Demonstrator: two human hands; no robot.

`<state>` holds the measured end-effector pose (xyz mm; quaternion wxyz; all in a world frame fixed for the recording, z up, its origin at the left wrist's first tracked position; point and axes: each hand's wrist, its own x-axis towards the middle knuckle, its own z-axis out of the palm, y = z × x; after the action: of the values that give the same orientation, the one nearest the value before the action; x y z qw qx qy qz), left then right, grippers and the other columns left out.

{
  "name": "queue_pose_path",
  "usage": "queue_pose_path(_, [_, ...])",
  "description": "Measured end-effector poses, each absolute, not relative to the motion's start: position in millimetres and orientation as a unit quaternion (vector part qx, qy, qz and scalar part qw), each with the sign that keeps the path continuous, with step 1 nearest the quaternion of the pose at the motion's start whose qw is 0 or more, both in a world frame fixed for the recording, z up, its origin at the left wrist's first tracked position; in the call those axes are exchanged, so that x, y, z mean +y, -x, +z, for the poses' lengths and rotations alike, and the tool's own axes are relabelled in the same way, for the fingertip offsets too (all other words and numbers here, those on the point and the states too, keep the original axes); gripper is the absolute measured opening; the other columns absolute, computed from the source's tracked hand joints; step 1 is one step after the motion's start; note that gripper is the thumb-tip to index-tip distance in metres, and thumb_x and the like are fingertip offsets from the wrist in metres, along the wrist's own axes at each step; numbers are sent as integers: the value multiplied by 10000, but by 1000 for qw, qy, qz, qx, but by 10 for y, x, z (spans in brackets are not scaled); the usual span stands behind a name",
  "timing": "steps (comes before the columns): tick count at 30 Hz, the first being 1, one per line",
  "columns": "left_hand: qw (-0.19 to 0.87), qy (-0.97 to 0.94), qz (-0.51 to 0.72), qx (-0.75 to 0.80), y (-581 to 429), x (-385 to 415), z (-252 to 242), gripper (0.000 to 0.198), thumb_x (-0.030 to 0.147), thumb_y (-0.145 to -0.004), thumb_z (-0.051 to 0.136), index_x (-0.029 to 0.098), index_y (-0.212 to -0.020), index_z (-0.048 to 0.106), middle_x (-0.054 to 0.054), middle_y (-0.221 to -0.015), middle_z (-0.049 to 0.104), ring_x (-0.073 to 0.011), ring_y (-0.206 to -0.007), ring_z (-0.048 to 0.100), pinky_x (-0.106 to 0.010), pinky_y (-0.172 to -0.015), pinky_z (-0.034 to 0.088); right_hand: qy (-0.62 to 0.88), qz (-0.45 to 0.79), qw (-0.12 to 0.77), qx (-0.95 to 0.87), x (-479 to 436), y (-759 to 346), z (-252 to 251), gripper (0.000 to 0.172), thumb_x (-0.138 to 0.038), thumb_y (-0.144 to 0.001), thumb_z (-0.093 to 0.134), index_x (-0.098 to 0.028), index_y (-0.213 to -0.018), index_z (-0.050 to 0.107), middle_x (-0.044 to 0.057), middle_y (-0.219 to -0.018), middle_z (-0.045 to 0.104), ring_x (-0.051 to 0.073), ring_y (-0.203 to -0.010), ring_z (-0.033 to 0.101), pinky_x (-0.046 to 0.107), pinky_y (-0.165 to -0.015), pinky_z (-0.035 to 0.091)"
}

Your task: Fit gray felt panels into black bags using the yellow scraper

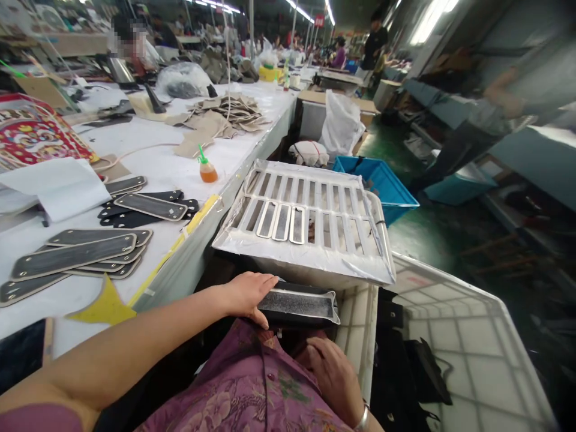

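My left hand [252, 294] is closed over the left end of a black padded piece, its thumb on the near side and its fingers on top. Along this piece runs a grey, speckled strip [297, 304] with a pale edge. My right hand [333, 366] lies low in front of the purple flowered shirt, loosely bent, with nothing visible in it; some of its fingertips are hidden. Just beyond the piece, a white slatted rack [355, 264] carries three pale-rimmed strips [282, 222] side by side.
On the white table [148, 132] at left lie dark riveted straps [74, 257], a glue bottle [208, 170] with green tip, and tan cut pieces [225, 114]. A white crate [468, 336] with black pieces stands at right. Behind the rack is a blue bin [382, 186]. Other people work farther off.
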<state>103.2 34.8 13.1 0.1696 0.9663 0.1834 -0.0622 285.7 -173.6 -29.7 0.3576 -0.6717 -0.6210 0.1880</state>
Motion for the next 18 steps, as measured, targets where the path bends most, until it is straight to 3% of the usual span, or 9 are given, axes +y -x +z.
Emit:
queue_pose_path(2, [162, -966, -89, 181, -1164, 329, 125, 982, 538, -515, 744, 58, -1285, 368, -206, -1253, 500, -325, -1064, 533, -374, -863, 430, 701, 351, 387, -486, -1749, -2811, -371, 353, -410, -895, 375, -170, -810, 620, 45, -652, 642, 155, -546, 592, 271, -509, 484])
queue_pose_path(6, [126, -968, -95, 196, -1203, 258, 93, 868, 445, -558, 692, 52, -1267, 380, -168, -1144, 555, -299, -975, 553, -357, -833, 433, 675, 535, 427, -276, -1575, -2691, -506, 553, -639, -769, 438, -119, -841, 612, 29, -573, 610, 106, -402, 512, 214, -384, 387])
queue_pose_path(11, [101, -967, -85, 219, -1159, 156, 58, 843, 419, -562, 661, 44, -1266, 390, -165, -1166, 531, -290, -992, 514, -364, -879, 396, 670, 555, 449, -203, -1460, -2749, -570, 637, -729, -630, 514, -111, -759, 594, 20, -521, 592, 96, -369, 500, 195, -352, 350])
queue_pose_path(18, [92, -969, -70, 216, -1474, 28, -35, 886, 463, -605, 643, 72, -1334, 329, -187, -1318, 428, -321, -1120, 435, -413, -950, 327, 675, 558, 462, -140, -1510, -2924, -534, 620, -739, -626, 510, -129, -724, 564, 9, -495, 586, 101, -365, 514, 193, -357, 362])
